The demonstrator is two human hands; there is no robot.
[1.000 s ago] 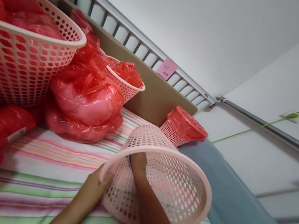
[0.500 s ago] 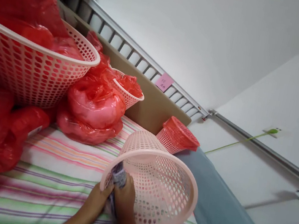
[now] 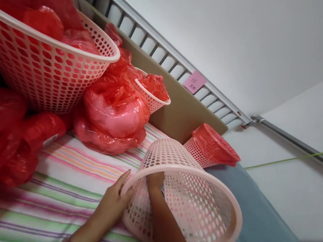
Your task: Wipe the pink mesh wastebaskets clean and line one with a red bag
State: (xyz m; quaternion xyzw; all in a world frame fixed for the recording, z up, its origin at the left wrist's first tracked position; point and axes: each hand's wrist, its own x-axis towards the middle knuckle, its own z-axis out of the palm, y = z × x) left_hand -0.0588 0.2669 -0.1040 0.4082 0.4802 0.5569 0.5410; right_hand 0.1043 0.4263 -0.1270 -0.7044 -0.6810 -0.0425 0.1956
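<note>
Basket (image 3: 194, 198) laid on its side on striped sheet (image 3: 73, 197), mouth turned toward the camera, apparently so that the inside can be reached. Rim (image 3: 190, 171) grasped at its left edge by fingers of left hand (image 3: 117, 196), probably to check rolling. Right hand (image 3: 155, 180) placed inside; bit of bluish cloth (image 3: 163, 189) seen beside it, though whether clasped by the partly hidden fingers cannot be told. Red bag (image 3: 115, 117) set behind, apart, perhaps for elbow room
</note>
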